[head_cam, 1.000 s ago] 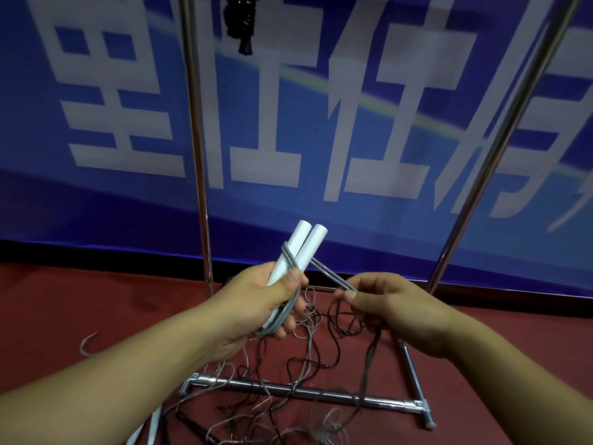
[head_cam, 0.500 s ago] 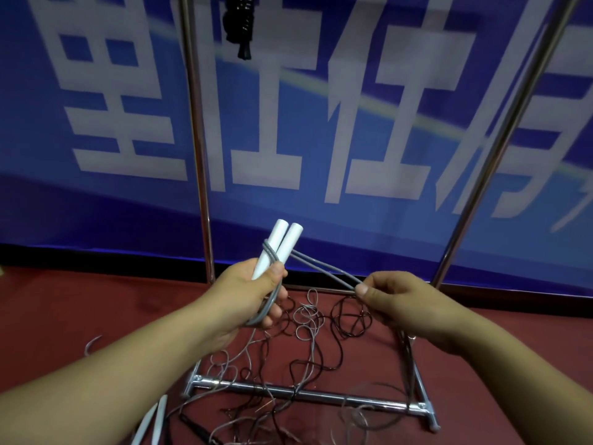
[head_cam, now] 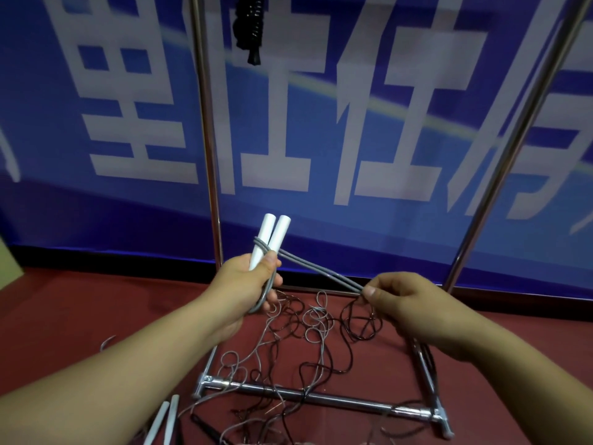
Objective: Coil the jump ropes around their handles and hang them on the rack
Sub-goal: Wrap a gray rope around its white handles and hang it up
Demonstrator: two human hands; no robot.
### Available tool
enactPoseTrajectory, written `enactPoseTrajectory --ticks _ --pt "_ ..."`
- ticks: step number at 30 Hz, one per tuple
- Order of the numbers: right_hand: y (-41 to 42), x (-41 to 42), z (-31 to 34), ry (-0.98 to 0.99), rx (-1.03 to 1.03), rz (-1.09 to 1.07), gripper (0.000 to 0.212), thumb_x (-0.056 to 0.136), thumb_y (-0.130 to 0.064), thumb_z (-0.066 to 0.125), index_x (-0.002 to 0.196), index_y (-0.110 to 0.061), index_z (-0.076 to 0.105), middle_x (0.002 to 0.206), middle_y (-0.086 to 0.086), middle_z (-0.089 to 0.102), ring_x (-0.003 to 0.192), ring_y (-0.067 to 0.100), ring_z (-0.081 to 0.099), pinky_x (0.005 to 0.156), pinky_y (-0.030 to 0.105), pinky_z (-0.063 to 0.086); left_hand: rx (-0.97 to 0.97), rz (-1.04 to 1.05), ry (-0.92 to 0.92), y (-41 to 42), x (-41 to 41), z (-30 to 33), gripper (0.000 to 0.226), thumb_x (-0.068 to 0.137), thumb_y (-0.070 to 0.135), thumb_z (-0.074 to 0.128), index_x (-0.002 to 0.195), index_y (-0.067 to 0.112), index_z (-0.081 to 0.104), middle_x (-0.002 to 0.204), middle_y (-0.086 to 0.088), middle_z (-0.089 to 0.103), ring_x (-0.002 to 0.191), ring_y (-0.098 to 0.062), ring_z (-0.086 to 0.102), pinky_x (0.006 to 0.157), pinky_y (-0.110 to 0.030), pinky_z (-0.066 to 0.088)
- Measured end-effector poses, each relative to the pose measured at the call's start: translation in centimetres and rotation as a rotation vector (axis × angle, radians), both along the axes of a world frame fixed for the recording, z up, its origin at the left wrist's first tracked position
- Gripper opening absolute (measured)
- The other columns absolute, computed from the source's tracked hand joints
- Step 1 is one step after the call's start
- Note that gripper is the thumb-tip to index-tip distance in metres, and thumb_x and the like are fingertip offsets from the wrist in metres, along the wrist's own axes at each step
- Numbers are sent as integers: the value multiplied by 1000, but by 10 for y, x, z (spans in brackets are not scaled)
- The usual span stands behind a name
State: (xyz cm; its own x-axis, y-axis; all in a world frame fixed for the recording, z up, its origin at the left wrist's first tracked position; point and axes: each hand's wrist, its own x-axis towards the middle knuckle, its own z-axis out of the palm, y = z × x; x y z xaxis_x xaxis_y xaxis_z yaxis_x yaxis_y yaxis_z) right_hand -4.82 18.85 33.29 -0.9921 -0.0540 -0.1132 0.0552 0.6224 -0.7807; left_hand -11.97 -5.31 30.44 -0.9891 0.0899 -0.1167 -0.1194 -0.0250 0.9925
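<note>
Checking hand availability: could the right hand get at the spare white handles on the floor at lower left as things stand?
Probably not: the right hand pinches the taut grey rope, and the left forearm crosses between it and those handles.

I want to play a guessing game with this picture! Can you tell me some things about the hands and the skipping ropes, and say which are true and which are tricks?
1. The left hand holds two white handles. True.
2. The right hand is empty. False: it pinches the grey rope.
3. The rope in the hands is black. False: it is grey.
4. Loose ropes lie tangled on the red floor. True.
5. Something black hangs up on the rack. True.
</note>
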Motion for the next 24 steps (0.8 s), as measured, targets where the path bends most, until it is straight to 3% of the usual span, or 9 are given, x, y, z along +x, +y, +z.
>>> enactPoseTrajectory --ticks 5,11,15,20,24 --pt "-4 6 5 16 115 29 25 100 -40 55 88 -23 68 62 -5 57 50 3 45 49 18 40 -80 53 -18 -6 -10 -8 27 102 30 54 104 5 63 75 -6 63 47 -11 53 41 -23 43" --pt "-12 12 9 167 269 122 17 91 -44 68 82 -29 67 70 -5 64 55 1 51 54 16 42 -267 -14 -3 -9 -12 -19 24 103 27 53 106 5 62 74 -7 63 45 -11 52 40 -22 43" --pt "-16 13 7 303 281 108 9 88 -39 73 84 -31 69 71 -9 67 65 5 60 58 19 45 -424 -139 -35 -10 -12 -25 19 104 27 53 106 11 61 75 -5 64 45 -10 53 40 -21 42" --pt "-18 12 4 539 394 102 9 91 -38 69 90 -29 72 61 -13 60 68 7 58 57 24 42 -637 -371 -15 -6 -4 -34 14 104 24 51 105 12 58 76 -6 64 42 -9 52 37 -20 39" --pt "-20 12 5 637 412 87 9 92 -36 68 92 -29 73 67 -11 65 64 11 57 59 36 49 -707 -551 19 -1 2 -37 9 104 24 50 98 21 55 72 -4 63 43 -10 54 38 -22 41"
